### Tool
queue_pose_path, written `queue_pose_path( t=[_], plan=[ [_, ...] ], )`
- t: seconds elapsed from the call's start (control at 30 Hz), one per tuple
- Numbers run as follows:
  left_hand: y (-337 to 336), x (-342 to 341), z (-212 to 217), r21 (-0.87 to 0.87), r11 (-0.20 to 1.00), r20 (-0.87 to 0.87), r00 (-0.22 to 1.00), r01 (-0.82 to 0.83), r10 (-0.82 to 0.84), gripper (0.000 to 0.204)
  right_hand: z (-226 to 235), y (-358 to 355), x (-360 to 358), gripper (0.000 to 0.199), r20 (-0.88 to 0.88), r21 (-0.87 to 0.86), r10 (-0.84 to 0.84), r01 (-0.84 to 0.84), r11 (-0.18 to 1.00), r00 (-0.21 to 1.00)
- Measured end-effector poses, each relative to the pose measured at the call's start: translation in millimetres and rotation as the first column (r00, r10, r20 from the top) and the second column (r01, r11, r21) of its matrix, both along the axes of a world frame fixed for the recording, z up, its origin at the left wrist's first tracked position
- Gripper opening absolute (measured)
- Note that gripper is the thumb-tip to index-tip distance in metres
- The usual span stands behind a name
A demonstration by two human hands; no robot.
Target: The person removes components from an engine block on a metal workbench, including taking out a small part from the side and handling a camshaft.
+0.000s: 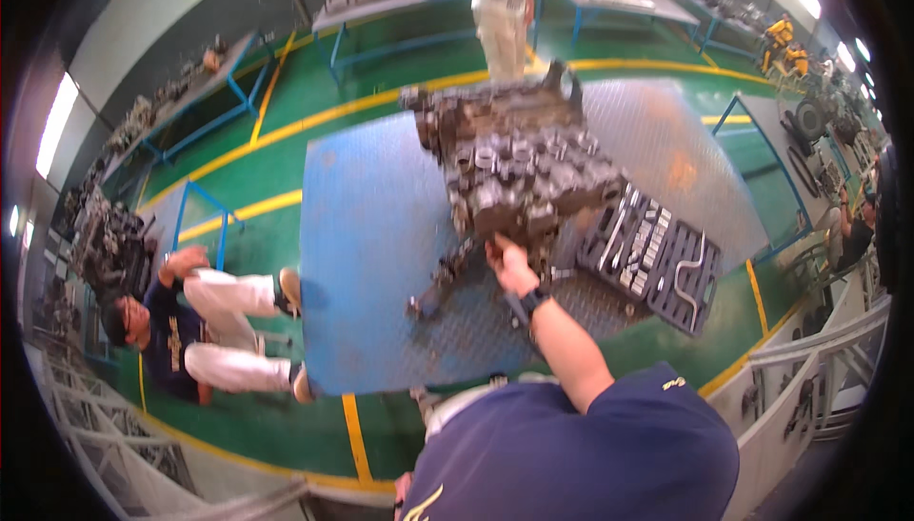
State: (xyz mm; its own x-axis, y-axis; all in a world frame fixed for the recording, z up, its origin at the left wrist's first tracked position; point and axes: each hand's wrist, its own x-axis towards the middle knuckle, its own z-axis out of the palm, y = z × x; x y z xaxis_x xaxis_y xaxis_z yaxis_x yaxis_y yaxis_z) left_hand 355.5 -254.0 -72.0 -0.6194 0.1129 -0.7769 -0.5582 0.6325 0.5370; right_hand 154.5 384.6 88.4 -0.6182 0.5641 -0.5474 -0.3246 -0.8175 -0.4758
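Apparently, the left hand (404, 488) is off the surface (357, 235); the right hand (510, 266) seems to handle the engine block (519, 154), lying toward the far edge. I cannot tell either grip; the next move calls for careful touch.

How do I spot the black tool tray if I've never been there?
Find the big table holding a bulky engine. The black tool tray lies just right of it. Unlike the lumpy engine, it's flat, with silvery tools in rows and a bent bar.
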Motion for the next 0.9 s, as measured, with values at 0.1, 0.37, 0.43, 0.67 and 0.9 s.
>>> queue_pose_path(
  t=[0.1, 0.37, 0.43, 0.67, 0.9],
  plan=[
    [-28.1, 38.1, -21.3, -0.069, 0.996, -0.029, 0.998, 0.054, -0.056, 0.027, 12.8, -7.4, -10.7, 0.011, 0.020, 0.069, 0.029, -0.030, 0.997, 0.999],
    [-65.4, 68.6, -20.3, -0.175, 0.959, -0.076, 0.968, 0.224, -0.240, 0.028, 0.7, -11.0, 14.7, 0.019, 0.201, 0.136, 0.066, -0.094, 0.986, 0.977],
    [-68.1, 65.6, -22.0, -0.190, 0.946, -0.095, 0.954, 0.261, -0.283, 0.028, -9.7, -11.1, 13.1, 0.021, 0.079, 0.070, 0.037, -0.042, 0.997, 0.996],
    [-66.1, 45.8, -21.7, -0.139, 0.990, -0.022, 1.000, 0.001, -0.004, 0.028, 15.0, -29.1, -8.1, 0.022, 0.129, 0.322, 0.025, -0.065, 0.944, 0.991],
    [-60.6, 34.3, -20.9, -0.198, 0.955, -0.271, 0.924, 0.221, -0.270, 0.028, -34.2, -11.2, -27.8, 0.023, 0.335, 0.739, -0.303, -0.049, 0.672, 0.892]
  ],
)
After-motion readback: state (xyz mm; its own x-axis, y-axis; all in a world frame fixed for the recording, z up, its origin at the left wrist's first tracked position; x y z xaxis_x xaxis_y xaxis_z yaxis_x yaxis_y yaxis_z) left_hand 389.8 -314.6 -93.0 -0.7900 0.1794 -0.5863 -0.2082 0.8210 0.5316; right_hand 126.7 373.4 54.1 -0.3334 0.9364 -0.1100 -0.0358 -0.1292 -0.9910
